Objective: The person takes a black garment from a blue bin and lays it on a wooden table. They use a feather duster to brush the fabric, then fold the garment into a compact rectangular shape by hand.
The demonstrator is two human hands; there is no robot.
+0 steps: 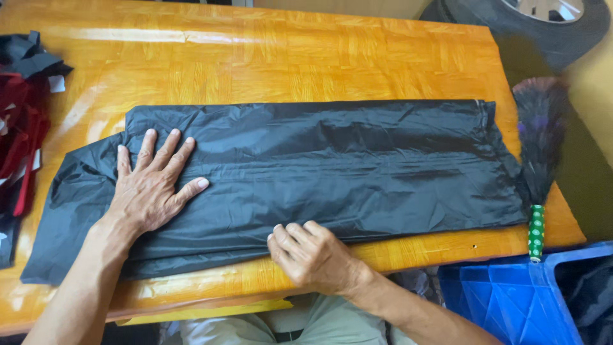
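The left hand (150,188) lies flat and open on the black plastic sheet (319,169), palm down, with the fingers spread and pointing away from the person. It presses on the left part of the sheet, not far from its upper edge. The right hand (313,254) is at the near edge of the same sheet, about in the middle of its length. Its fingers are curled and closed on this edge, so the hand pinches the thin plastic there.

The black plastic sheet is folded into a long band and it lies across the wooden table (268,57), from the left side almost to the right end. It has many small wrinkles, and its left end spreads wider toward the near edge of the table.

At the left edge of the table there is a pile of dark and red cloth (22,108), apart from the sheet. At the right end a feather duster (539,153) with a green handle lies just beside the sheet. Below it stands a blue plastic crate (511,300). Behind the far right corner of the table a tyre (530,25) is seen.
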